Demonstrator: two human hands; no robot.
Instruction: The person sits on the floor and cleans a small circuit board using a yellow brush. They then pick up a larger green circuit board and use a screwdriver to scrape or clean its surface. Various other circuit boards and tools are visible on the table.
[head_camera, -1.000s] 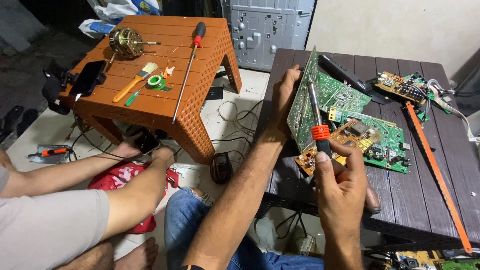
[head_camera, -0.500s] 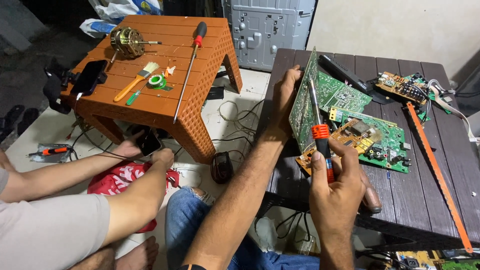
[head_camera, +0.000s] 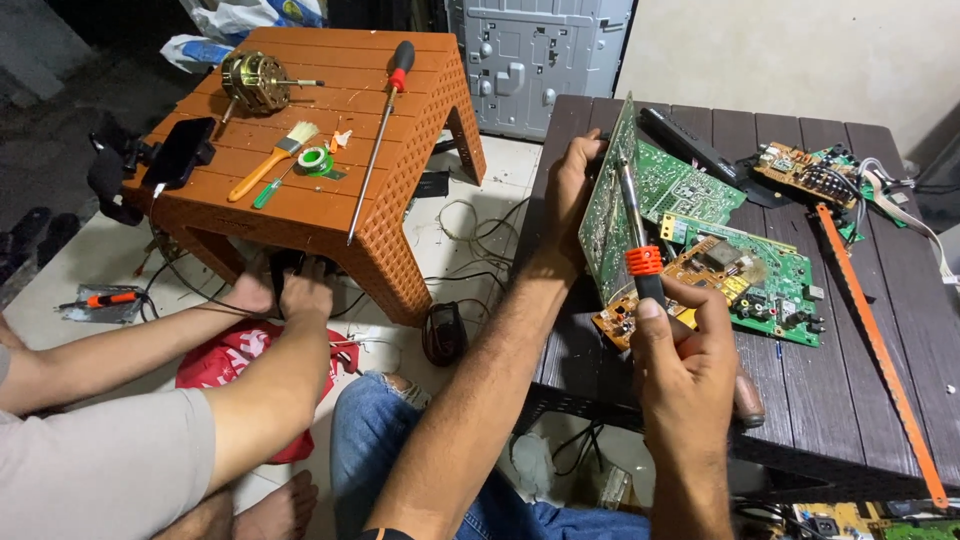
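Dark-handled soldering iron with orange collar (head_camera: 640, 250) sits clenched in the right hand (head_camera: 690, 365), long axis running 6 to 12 o'clock, metal tip up against the green circuit board stood on edge (head_camera: 607, 205). Left hand (head_camera: 572, 190) grips that board's far edge at 11 o'clock, nearer to it. More flat green boards (head_camera: 760, 275) lie at 1 o'clock on the dark slatted plastic worktop (head_camera: 860, 400). Another person's hands (head_camera: 295, 290) reach under the orange plastic table (head_camera: 330, 215) at 9 o'clock.

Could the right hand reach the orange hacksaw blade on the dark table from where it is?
Probably yes: the hacksaw blade lies bare just beside the right hand, but that hand holds a soldering iron.
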